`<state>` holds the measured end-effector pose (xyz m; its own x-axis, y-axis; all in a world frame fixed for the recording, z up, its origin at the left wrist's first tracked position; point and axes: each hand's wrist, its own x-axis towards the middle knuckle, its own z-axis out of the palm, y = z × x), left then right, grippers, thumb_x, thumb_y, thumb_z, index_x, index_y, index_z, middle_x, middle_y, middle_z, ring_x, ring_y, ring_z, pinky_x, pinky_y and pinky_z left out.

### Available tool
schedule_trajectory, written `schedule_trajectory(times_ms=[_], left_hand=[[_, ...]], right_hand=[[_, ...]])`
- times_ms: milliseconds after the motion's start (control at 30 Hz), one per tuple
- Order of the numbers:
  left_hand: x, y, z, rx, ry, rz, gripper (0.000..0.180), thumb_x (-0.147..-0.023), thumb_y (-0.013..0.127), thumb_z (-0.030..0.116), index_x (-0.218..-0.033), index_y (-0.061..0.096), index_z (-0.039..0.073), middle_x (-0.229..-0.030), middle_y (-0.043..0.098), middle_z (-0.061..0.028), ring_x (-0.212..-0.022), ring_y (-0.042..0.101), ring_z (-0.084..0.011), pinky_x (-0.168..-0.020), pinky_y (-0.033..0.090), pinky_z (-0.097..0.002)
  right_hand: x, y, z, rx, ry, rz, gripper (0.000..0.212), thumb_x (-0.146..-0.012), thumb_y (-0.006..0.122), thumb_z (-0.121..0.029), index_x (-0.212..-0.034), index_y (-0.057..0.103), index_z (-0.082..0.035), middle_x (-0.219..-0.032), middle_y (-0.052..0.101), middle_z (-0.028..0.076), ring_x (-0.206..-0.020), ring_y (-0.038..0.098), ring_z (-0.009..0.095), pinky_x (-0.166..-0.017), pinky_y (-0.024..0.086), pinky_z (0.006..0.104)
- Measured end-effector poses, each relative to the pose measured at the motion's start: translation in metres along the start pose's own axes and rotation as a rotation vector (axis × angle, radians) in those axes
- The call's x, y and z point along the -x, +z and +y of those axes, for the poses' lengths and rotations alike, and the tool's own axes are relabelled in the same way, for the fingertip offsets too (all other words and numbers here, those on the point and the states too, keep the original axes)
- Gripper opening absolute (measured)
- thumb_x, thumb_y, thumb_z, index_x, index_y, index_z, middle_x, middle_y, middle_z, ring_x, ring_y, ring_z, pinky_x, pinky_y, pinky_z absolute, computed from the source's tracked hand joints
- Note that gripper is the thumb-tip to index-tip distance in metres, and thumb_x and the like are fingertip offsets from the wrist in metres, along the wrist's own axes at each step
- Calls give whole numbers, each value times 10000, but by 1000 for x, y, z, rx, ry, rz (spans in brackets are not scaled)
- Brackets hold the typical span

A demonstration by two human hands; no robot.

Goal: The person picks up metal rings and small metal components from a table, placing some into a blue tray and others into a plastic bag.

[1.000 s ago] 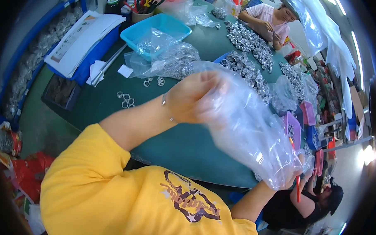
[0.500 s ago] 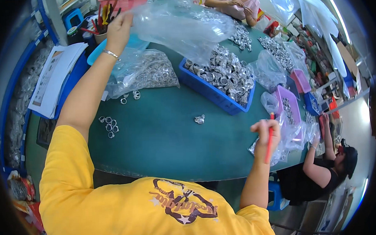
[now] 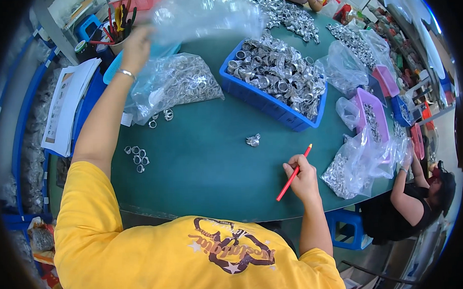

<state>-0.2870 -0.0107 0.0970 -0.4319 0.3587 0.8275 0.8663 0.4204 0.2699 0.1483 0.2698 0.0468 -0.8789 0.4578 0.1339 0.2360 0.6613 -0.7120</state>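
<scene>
My left hand (image 3: 138, 46), stretched to the far left, is closed on a clear plastic bag (image 3: 206, 18) that is smeared by motion and spreads rightward above the table. A red pencil (image 3: 293, 174) sits between the fingers of my right hand (image 3: 305, 180), over the table's near right part. Ahead of that hand lies a small silver ring-like piece (image 3: 253, 140). Beyond it stands a blue bin (image 3: 263, 111) heaped with silver rings (image 3: 280, 76). Several loose rings (image 3: 136, 159) form a small group on the left of the green table (image 3: 202, 171).
Below my left hand is a filled bag of rings (image 3: 183, 82) beside a light-blue basin (image 3: 111, 67). A tool cup (image 3: 118, 45) stands behind. To the right are a part-filled bag (image 3: 337, 176) and a purple tray (image 3: 365, 96). A co-worker in black (image 3: 397, 207) sits there.
My left hand has moved slightly left and down, and the plastic bag has swung left with it. My right hand has come left and nearer, tilting the pencil from near upright to slanted.
</scene>
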Motion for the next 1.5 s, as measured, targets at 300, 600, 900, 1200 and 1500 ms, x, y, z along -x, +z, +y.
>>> schedule_trajectory(times_ms=[300,600,900,1200,1500], left_hand=[[-22,-16,34,-272,13,-585,249,-783,569,9,-1029,592,44,-968,583,-142,-938,576,-316,-818,460,-364],[-25,-24,-10,-726,-126,-942,669,-741,463,-93,-1319,454,244,-1381,383,-126,-1248,420,-305,-1004,363,-456],[-111,67,153,439,75,-726,412,-944,476,310,-1254,474,39,-1216,534,-124,-1136,512,-228,-960,407,-330],[-93,231,144,552,-483,-704,674,-836,515,580,-1183,563,4,-1124,603,-159,-1050,551,-236,-933,398,-317],[-62,209,159,620,-324,-754,401,-844,610,365,-1097,582,56,-1017,609,-70,-951,552,-173,-869,413,-283]], right_hand=[[2,-11,41,441,-43,-12,160,-790,550,-14,-939,515,-62,-798,602,167,-761,599,364,-637,476,464],[-26,-41,45,183,-78,182,314,-791,545,24,-1101,530,-18,-924,572,203,-891,581,341,-751,471,400],[-177,-66,9,111,-377,424,456,-815,646,-279,-1161,539,-3,-1255,486,210,-1191,450,353,-1000,354,392],[-291,-32,-5,68,-2,-78,787,-759,500,-687,-1291,509,-108,-1280,513,188,-1207,466,347,-1007,351,399],[-253,-33,-31,191,-176,-30,780,-673,618,-669,-1212,577,-107,-1180,581,184,-1090,550,352,-941,416,408]])
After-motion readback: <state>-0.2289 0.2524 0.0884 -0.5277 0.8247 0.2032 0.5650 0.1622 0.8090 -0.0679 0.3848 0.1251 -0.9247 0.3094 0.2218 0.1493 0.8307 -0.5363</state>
